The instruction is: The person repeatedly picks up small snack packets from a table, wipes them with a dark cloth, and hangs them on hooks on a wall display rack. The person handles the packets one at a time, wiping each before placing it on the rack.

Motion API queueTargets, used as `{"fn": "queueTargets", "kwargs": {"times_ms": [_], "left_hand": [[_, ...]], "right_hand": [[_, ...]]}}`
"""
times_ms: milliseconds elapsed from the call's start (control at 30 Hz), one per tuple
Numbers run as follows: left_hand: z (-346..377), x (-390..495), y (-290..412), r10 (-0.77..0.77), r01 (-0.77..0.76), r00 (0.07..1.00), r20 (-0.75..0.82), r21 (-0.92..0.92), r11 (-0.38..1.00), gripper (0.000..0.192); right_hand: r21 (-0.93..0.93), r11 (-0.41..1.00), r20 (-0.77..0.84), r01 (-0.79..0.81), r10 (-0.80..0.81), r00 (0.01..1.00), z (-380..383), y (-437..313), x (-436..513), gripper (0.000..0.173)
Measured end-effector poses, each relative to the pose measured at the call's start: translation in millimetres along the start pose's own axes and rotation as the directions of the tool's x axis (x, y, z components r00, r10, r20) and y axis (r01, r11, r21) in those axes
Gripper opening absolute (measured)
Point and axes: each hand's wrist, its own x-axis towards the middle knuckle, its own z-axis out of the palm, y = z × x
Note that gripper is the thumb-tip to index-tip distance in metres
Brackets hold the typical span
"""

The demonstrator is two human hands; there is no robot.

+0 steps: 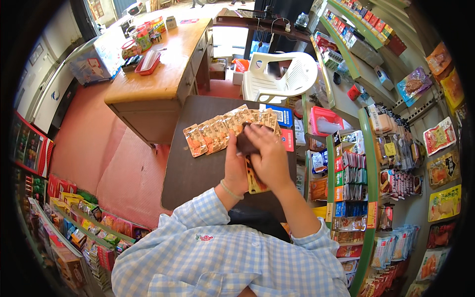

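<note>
My left hand (236, 169) and my right hand (272, 159) come together over a dark brown table (185, 170). A dark brown, soft-looking item (246, 141), possibly a cloth, is pressed between them. The right fingers lie across it and look slightly blurred. Below my palms a yellow and dark printed packet (256, 182) shows, partly covered by the right hand; whether a hand grips it is unclear. Just beyond my hands, several orange-and-gold snack packets (213, 135) lie in an overlapping row, with the right part partly hidden by my fingers.
A blue card with a printed code (280, 115) and a red card (287, 140) lie at the table's right edge. Ahead stand a wooden desk (159, 78) and a white plastic chair (278, 78). Snack shelves (365, 167) flank my right; more goods (85, 222) sit lower left.
</note>
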Motion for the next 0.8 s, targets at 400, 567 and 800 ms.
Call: {"fn": "queueTargets", "kwargs": {"times_ms": [400, 567, 800], "left_hand": [[0, 26, 40, -0.051, 0.021, 0.975, 0.218, 0.138, 0.990, 0.040], [17, 6, 16, -0.320, 0.075, 0.891, 0.322, 0.592, 0.803, 0.051], [25, 10, -2, -0.448, 0.071, 0.806, 0.387, 0.687, 0.723, 0.065]], "right_hand": [[0.677, 0.530, 0.404, -0.511, 0.313, 0.860, -92, 16, -74, 0.052], [0.799, 0.436, 0.381, -0.413, 0.164, 0.910, -125, 13, -73, 0.051], [0.739, 0.423, 0.423, -0.524, 0.312, 0.850, -136, 0, -84, 0.051]]}}
